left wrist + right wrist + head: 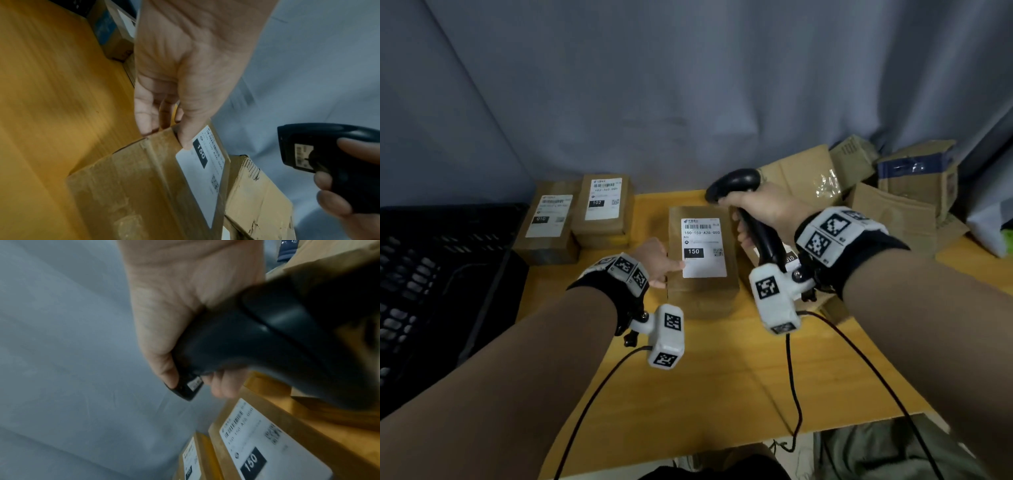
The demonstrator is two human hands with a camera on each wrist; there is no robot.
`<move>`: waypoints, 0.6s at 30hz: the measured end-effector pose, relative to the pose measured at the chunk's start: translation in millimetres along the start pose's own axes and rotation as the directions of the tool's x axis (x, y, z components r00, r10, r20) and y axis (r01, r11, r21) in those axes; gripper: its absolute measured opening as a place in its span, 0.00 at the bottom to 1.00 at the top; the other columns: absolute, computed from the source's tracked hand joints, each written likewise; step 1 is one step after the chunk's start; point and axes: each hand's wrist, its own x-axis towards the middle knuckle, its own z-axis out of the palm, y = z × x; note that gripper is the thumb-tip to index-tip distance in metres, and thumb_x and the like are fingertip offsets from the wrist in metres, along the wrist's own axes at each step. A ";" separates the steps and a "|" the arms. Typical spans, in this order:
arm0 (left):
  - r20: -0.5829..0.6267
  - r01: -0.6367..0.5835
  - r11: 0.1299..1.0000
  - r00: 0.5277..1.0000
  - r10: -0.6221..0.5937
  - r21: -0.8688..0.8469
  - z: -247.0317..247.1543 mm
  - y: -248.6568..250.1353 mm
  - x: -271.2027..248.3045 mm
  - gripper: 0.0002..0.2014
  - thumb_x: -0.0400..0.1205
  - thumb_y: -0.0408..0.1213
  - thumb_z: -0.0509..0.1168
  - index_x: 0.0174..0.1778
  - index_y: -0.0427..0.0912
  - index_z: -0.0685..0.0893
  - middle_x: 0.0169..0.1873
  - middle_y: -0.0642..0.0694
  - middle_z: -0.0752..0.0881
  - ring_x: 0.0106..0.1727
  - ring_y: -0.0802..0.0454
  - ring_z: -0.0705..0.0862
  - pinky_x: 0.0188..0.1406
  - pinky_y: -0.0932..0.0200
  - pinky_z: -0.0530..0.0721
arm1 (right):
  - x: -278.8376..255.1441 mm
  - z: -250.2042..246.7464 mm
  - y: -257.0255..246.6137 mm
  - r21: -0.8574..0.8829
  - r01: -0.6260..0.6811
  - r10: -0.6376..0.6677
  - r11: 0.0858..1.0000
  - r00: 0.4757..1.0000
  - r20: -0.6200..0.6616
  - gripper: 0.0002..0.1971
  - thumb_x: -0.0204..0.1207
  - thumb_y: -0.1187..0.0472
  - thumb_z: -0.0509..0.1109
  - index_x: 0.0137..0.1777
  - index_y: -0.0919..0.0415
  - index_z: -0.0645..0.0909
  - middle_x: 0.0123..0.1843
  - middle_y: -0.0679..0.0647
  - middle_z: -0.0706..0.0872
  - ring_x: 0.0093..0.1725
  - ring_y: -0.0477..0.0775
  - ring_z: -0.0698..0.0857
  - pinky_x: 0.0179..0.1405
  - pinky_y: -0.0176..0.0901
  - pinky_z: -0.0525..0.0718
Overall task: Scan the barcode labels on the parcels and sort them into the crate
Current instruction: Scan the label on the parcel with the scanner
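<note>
A brown parcel (703, 294) with a white label marked 150 lies at the middle of the yellow table (722, 377). My left hand (669, 274) grips its left edge, thumb on the label and fingers down the side, as the left wrist view shows on the parcel (123, 186) under my left hand (166, 136). My right hand (736, 219) holds a black barcode scanner (736, 183) by its handle above the parcel's far right corner. The right wrist view shows my right hand (195, 382) round the scanner (267, 337), over the 150 parcel (267, 451).
A black slatted crate (431, 274) stands at the left. Parcels marked 010 (548, 222) and 102 (602, 205) sit at the back left. Another parcel (789, 257) lies under my right wrist, and a heap of cardboard parcels (893, 192) fills the back right. Cables trail over the table's front.
</note>
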 end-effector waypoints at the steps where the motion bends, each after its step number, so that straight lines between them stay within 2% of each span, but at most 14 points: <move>1: 0.003 -0.008 1.000 1.000 0.008 0.023 -1.0 0.2 0.2 0.14 0.80 0.37 0.71 0.54 0.33 0.76 0.51 0.36 0.83 0.50 0.44 0.84 0.36 0.57 0.86 | -2.9 -1.8 -6.9 -0.028 -0.023 0.023 0.999 0.999 0.025 0.15 0.76 0.52 0.73 0.41 0.65 0.80 0.26 0.60 0.83 0.23 0.56 0.84 0.31 0.46 0.88; 3: 0.024 -0.008 0.996 1.000 0.006 0.085 -3.4 -0.7 0.2 0.12 0.80 0.40 0.70 0.41 0.37 0.76 0.44 0.38 0.83 0.51 0.42 0.87 0.51 0.47 0.88 | -6.1 -2.8 -13.6 -0.103 -0.062 0.067 0.993 0.997 0.047 0.16 0.77 0.50 0.71 0.46 0.66 0.79 0.26 0.62 0.85 0.24 0.58 0.85 0.34 0.47 0.89; 4: 0.024 -0.010 0.994 1.000 0.007 0.112 -4.6 -0.5 -1.0 0.12 0.81 0.41 0.69 0.39 0.39 0.75 0.42 0.40 0.83 0.51 0.41 0.87 0.56 0.43 0.87 | -7.8 -3.2 -14.6 -0.121 -0.074 0.080 0.990 0.996 0.044 0.17 0.77 0.50 0.70 0.48 0.66 0.79 0.25 0.61 0.86 0.24 0.57 0.85 0.33 0.47 0.89; 5: 0.008 -0.019 0.991 1.000 0.018 0.135 -5.9 0.8 -3.5 0.11 0.82 0.42 0.67 0.42 0.39 0.75 0.42 0.41 0.82 0.52 0.40 0.87 0.59 0.41 0.85 | -9.0 -3.2 -14.2 -0.122 -0.085 0.090 0.989 0.995 0.039 0.17 0.78 0.50 0.70 0.49 0.66 0.78 0.24 0.61 0.86 0.23 0.57 0.85 0.31 0.45 0.89; 6: -0.019 -0.037 0.987 0.999 0.041 0.159 -8.0 1.1 -4.5 0.10 0.84 0.42 0.65 0.48 0.38 0.77 0.46 0.42 0.81 0.55 0.41 0.85 0.61 0.41 0.84 | -9.9 -3.5 -13.3 -0.115 -0.093 0.097 0.989 0.995 0.037 0.17 0.78 0.50 0.70 0.50 0.67 0.78 0.23 0.61 0.85 0.21 0.57 0.84 0.29 0.44 0.88; 8: -0.094 -0.074 0.975 0.991 0.095 0.208 -15.9 1.3 -4.9 0.18 0.85 0.43 0.63 0.66 0.36 0.74 0.58 0.40 0.80 0.60 0.41 0.83 0.64 0.43 0.82 | -12.5 -3.1 -11.5 -0.097 -0.110 0.115 0.989 0.992 0.046 0.17 0.78 0.50 0.70 0.49 0.67 0.78 0.22 0.61 0.85 0.20 0.56 0.83 0.25 0.41 0.87; 10: -0.147 -0.120 0.968 0.977 0.155 0.220 -26.0 1.5 -6.6 0.22 0.85 0.43 0.62 0.71 0.36 0.71 0.63 0.40 0.79 0.61 0.43 0.82 0.65 0.43 0.81 | -16.0 -1.5 -11.0 -0.068 -0.117 0.121 0.991 0.991 0.061 0.16 0.78 0.51 0.70 0.46 0.67 0.78 0.21 0.60 0.84 0.20 0.55 0.83 0.24 0.39 0.86; 12: -0.183 -0.149 0.979 0.968 0.173 0.140 -35.7 1.4 -5.8 0.21 0.85 0.44 0.62 0.70 0.37 0.72 0.62 0.41 0.80 0.60 0.44 0.82 0.64 0.45 0.81 | -19.5 0.9 -11.2 -0.033 -0.113 0.116 0.993 0.991 0.071 0.15 0.78 0.52 0.70 0.45 0.66 0.78 0.21 0.59 0.84 0.19 0.55 0.82 0.22 0.38 0.84; 15: -0.232 -0.157 0.987 0.962 0.146 -0.033 -47.6 4.4 -7.8 0.19 0.86 0.43 0.62 0.68 0.37 0.73 0.60 0.41 0.79 0.57 0.46 0.82 0.54 0.52 0.83 | -22.5 3.9 -10.1 0.000 -0.107 0.107 0.994 0.992 0.065 0.15 0.79 0.52 0.69 0.44 0.67 0.78 0.21 0.59 0.83 0.18 0.55 0.82 0.19 0.36 0.81; 18: -0.250 -0.170 0.981 0.958 0.142 -0.096 -53.8 5.9 -9.7 0.18 0.86 0.42 0.62 0.68 0.36 0.74 0.59 0.41 0.78 0.56 0.45 0.82 0.54 0.52 0.84 | -23.4 4.1 -8.1 0.052 -0.097 0.095 0.994 0.995 0.030 0.15 0.78 0.53 0.69 0.45 0.67 0.78 0.21 0.60 0.82 0.16 0.54 0.81 0.17 0.35 0.79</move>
